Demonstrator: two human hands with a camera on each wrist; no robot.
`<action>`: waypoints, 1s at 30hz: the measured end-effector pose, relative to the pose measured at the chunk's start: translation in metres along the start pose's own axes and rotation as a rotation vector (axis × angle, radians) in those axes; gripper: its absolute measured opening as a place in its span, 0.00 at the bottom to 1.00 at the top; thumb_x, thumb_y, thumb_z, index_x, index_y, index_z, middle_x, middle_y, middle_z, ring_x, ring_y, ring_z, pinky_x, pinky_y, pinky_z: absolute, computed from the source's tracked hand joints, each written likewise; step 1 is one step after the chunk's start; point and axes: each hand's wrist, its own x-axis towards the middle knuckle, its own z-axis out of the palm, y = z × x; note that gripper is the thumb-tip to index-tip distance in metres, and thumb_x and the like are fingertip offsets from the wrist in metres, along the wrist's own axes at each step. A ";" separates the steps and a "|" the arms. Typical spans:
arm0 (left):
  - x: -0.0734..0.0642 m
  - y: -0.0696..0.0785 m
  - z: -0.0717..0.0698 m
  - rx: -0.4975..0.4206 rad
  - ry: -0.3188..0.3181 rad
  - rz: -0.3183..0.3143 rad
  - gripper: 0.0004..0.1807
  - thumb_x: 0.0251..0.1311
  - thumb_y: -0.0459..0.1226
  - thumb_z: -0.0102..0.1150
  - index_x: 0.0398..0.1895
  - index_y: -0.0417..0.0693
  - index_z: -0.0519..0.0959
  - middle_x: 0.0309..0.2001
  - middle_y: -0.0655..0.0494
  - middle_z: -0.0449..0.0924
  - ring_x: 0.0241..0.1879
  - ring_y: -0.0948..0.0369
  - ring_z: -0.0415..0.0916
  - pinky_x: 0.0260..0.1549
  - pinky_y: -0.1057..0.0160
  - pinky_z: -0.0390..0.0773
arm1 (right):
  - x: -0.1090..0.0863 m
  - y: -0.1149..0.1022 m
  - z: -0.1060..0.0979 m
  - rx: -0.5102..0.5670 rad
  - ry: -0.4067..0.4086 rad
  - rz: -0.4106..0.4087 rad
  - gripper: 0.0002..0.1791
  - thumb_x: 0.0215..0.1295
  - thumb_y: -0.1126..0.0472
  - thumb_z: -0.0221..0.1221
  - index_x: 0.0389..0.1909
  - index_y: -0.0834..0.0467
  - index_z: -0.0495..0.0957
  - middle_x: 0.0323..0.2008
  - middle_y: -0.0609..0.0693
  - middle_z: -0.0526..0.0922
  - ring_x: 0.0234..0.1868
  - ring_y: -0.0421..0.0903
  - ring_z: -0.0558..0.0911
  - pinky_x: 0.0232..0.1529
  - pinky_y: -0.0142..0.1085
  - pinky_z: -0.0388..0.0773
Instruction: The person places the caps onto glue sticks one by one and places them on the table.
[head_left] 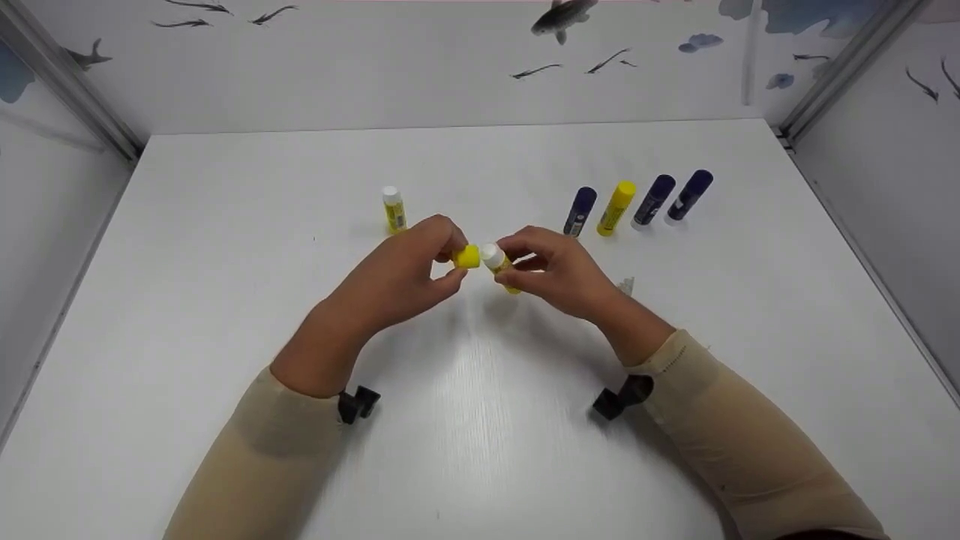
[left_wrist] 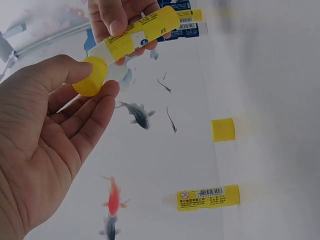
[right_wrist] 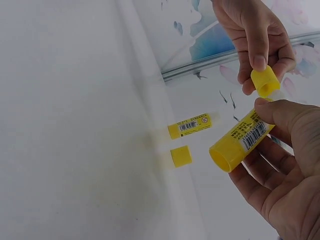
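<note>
Thumb and fingers of my left hand (head_left: 401,274) pinch a yellow cap (head_left: 468,257). My right hand (head_left: 562,274) grips a yellow glue stick (right_wrist: 240,142), its white end (head_left: 493,256) bare and tilted toward the cap. In the right wrist view the cap's hollow mouth faces that end, very close to it. Beyond my left hand stands a second uncapped yellow glue stick (head_left: 394,210), white end up. Another yellow cap (left_wrist: 223,130) sits near it in both wrist views; in the head view it is hidden.
To the back right stand several capped glue sticks: a dark blue one (head_left: 580,211), a yellow one (head_left: 616,208), and more dark blue ones (head_left: 654,201) farther right. A small pale scrap (head_left: 627,285) lies by my right wrist. Printed panels (head_left: 337,82) border the white table (head_left: 465,450).
</note>
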 end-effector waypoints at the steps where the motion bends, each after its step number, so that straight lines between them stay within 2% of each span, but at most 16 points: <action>1: 0.000 0.000 0.000 0.001 -0.004 -0.006 0.13 0.68 0.34 0.66 0.49 0.48 0.72 0.51 0.55 0.81 0.52 0.57 0.80 0.59 0.57 0.83 | 0.000 0.000 0.000 -0.005 -0.003 -0.004 0.18 0.67 0.63 0.69 0.56 0.49 0.86 0.50 0.46 0.85 0.53 0.44 0.85 0.56 0.37 0.85; 5: -0.001 0.002 0.000 0.006 -0.014 -0.020 0.13 0.68 0.34 0.66 0.50 0.49 0.72 0.52 0.55 0.80 0.52 0.57 0.81 0.59 0.57 0.83 | -0.001 -0.001 0.000 -0.018 -0.013 -0.021 0.18 0.67 0.63 0.70 0.56 0.49 0.86 0.50 0.46 0.85 0.52 0.44 0.85 0.57 0.39 0.85; 13: -0.002 0.002 0.000 -0.001 -0.008 0.023 0.13 0.68 0.34 0.66 0.49 0.48 0.72 0.51 0.54 0.80 0.52 0.56 0.82 0.58 0.57 0.83 | -0.001 0.000 0.001 -0.060 -0.034 -0.049 0.18 0.66 0.62 0.70 0.56 0.49 0.86 0.48 0.46 0.86 0.51 0.44 0.86 0.56 0.39 0.85; 21: -0.001 0.004 0.001 0.001 -0.038 -0.002 0.12 0.68 0.34 0.65 0.49 0.48 0.73 0.51 0.54 0.80 0.52 0.56 0.80 0.58 0.57 0.83 | -0.002 -0.001 0.000 -0.142 -0.045 -0.079 0.19 0.66 0.61 0.70 0.57 0.48 0.86 0.47 0.45 0.85 0.50 0.42 0.85 0.56 0.39 0.86; 25: -0.002 0.004 0.002 0.011 -0.047 0.004 0.12 0.69 0.34 0.65 0.49 0.48 0.73 0.51 0.54 0.79 0.52 0.56 0.80 0.58 0.58 0.83 | -0.002 -0.002 0.000 -0.190 -0.048 -0.103 0.19 0.66 0.61 0.70 0.57 0.49 0.85 0.47 0.46 0.85 0.49 0.42 0.85 0.56 0.38 0.86; 30: -0.001 0.004 0.002 0.020 -0.048 0.027 0.12 0.69 0.34 0.65 0.50 0.48 0.72 0.50 0.54 0.79 0.51 0.56 0.79 0.57 0.58 0.83 | -0.004 -0.006 -0.002 -0.260 -0.046 -0.126 0.18 0.67 0.62 0.70 0.57 0.50 0.85 0.47 0.46 0.84 0.46 0.41 0.83 0.48 0.41 0.86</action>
